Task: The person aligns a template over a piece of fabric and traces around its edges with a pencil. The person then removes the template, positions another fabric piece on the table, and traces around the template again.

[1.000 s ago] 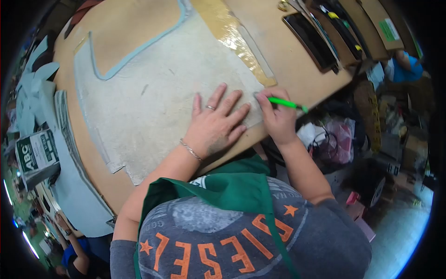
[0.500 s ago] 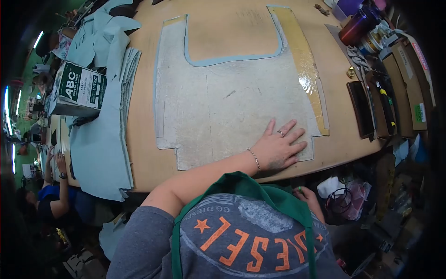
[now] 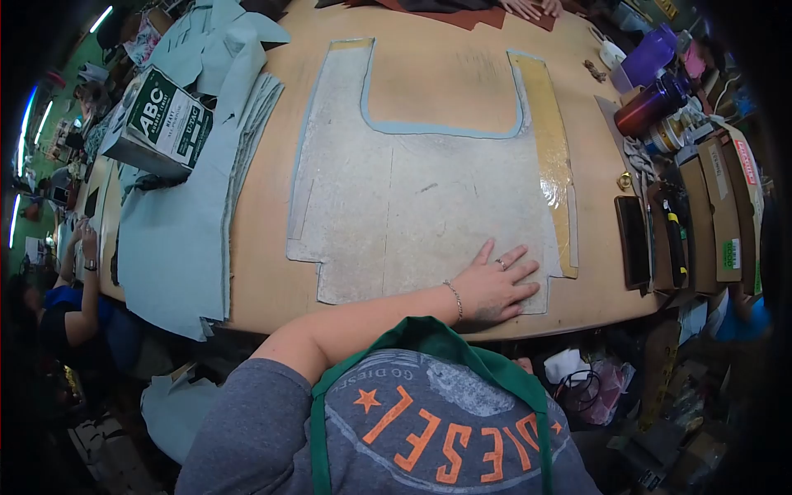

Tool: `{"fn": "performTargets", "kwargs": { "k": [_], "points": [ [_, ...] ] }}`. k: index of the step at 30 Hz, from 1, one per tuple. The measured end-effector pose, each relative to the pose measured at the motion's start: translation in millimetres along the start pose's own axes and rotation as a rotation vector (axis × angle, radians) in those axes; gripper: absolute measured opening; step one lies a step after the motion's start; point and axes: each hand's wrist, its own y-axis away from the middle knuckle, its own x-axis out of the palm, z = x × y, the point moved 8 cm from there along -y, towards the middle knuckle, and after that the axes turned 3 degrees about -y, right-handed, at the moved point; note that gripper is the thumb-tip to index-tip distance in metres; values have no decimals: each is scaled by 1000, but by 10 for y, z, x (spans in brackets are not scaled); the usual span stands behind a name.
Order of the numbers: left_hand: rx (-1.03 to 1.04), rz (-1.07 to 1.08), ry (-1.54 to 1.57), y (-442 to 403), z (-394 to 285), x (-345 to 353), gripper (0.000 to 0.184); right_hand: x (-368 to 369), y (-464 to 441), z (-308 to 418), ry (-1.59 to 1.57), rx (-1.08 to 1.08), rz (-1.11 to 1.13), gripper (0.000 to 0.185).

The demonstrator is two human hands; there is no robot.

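My left hand (image 3: 495, 285) lies flat on a large pale pattern board (image 3: 437, 198), near its lower right corner. Its fingers are spread, with a ring on one of them, and nothing is held. The board has a wide U-shaped cutout at the top, blue edging around it, and shiny yellow strips on the right side and upper left tip. Of my right hand (image 3: 525, 364), only a sliver shows below the table edge, beside the green apron; its fingers are hidden.
On the left, a green-and-white ABC can (image 3: 165, 124) sits on stacked light-blue sheets (image 3: 186, 239). A phone (image 3: 632, 241), dark bottle (image 3: 652, 106) and cardboard boxes (image 3: 711, 206) line the right. Another person's hands (image 3: 532, 8) rest on brown material at the far edge.
The view has tilted up, bringing the far table edge and another person's hands into sight. My left hand stays on the board. My right hand has slipped almost wholly out of sight.
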Motion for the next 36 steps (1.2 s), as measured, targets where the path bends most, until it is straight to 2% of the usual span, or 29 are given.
{"fn": "performTargets", "kwargs": {
  "k": [10,19,22,25,28,31,34,35,36],
  "points": [
    [10,-49,20,5,9,26,41,-28,103,18,-1,-1,45,12],
    [-31,27,164,-13,73,-29,43,-68,149,46,-14,3,66,12],
    [-45,20,315,-33,156,-35,39,-53,137,48,-21,3,86,12],
    [-158,15,846,-40,407,-74,30,-37,122,26,-27,4,109,12],
    [-269,-287,1233,160,954,-436,23,-11,139,-88,-38,17,174,11],
    [-399,-570,955,566,1606,-982,22,-29,233,-135,-78,17,199,11],
    [-574,-739,691,948,2231,-1324,21,-383,571,402,-85,-65,-158,8],
    [-600,-770,599,978,2359,-1423,20,-463,647,567,90,-199,-234,8],
    [-629,-803,505,1022,2485,-1530,20,-548,743,664,131,-210,-195,8]
  ]
}}
